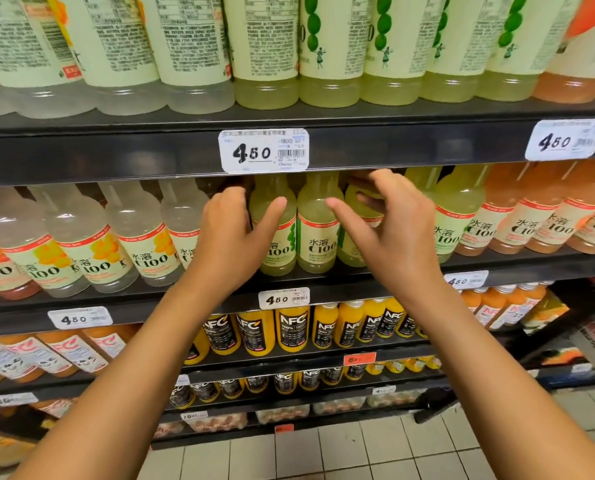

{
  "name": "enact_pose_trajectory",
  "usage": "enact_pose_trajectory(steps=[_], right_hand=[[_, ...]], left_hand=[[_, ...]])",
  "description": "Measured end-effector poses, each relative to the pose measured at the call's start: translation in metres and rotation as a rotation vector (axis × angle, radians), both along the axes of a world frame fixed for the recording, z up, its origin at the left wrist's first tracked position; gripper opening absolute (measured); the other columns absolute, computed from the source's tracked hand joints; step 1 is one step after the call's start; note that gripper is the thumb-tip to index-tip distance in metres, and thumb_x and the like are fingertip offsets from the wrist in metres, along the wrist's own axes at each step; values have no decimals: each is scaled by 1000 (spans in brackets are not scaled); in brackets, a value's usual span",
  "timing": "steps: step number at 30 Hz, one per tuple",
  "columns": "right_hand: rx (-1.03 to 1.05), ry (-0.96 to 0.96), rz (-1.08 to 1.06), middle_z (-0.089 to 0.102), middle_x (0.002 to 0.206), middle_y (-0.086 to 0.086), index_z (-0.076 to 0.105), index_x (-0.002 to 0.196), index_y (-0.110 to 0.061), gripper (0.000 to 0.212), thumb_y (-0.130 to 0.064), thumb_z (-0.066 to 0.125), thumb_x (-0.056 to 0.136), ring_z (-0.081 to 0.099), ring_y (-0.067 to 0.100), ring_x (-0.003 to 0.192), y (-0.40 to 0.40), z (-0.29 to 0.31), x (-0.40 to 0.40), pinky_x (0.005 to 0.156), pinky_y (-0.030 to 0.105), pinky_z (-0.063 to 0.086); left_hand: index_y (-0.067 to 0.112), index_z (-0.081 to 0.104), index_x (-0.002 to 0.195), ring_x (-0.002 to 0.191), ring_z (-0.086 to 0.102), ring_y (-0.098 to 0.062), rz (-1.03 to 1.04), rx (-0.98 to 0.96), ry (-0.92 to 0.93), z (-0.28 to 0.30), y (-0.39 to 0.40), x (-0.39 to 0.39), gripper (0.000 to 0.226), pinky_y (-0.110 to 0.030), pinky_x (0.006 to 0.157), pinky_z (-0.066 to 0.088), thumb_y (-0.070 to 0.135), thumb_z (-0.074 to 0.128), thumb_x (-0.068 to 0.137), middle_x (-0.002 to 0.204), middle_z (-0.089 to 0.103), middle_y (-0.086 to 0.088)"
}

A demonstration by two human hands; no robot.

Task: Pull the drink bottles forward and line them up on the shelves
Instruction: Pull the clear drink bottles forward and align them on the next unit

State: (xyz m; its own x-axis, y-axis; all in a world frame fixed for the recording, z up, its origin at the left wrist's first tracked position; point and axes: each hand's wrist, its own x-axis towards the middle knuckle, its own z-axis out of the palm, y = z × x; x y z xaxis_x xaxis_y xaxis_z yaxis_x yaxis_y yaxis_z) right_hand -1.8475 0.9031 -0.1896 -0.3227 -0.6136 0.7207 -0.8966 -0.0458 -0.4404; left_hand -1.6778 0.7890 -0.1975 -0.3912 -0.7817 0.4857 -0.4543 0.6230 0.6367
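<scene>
There is one view only, from a camera on the person's head, facing the shelves (81, 157) straight on and tilted slightly down. It sits close, within arm's reach, with the floor (375, 455) at the bottom edge.

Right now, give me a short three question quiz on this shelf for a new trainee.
1. True or false: both hands are at the shelf of pale green bottles.
2. Which drinks stand on the shelf below the hands? A) black and orange NFC bottles B) milk cartons C) soda cans
3. Fill in: the tag above the hands reads ____.

Key
1. True. The left hand grips one green bottle and the right hand curls round another bottle on the middle shelf.
2. A. The NFC bottles fill that row.
3. 4.50, on the price tag.
</scene>
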Motion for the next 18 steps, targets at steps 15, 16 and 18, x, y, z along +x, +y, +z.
enact_pose_trajectory(steps=[15,16,18], right_hand=[[-64,-87,-145,70,94,-8,69,105,-18,30,-42,71,88,66,5,87,75,10,-110,79,31,56],[-49,-70,-133,70,93,-7,70,104,-17,30,-43,70,88,66,6,85,72,10,-111,77,30,56],[-21,-43,-100,71,93,-3,70,104,-14,33,-44,69,89,65,9,84,66,7,-110,77,31,54]], left_hand=[[4,64,117,104,61,-21,27,-355,115,5,77,-54,33,-31,90,48,24,68,91,110,66,-7],[3,63,118,107,61,-21,32,-349,99,6,81,-63,35,-29,92,47,25,67,91,112,66,-8],[0,63,116,103,60,-23,49,-360,58,10,85,-82,35,-23,88,42,25,66,92,108,66,-10]])
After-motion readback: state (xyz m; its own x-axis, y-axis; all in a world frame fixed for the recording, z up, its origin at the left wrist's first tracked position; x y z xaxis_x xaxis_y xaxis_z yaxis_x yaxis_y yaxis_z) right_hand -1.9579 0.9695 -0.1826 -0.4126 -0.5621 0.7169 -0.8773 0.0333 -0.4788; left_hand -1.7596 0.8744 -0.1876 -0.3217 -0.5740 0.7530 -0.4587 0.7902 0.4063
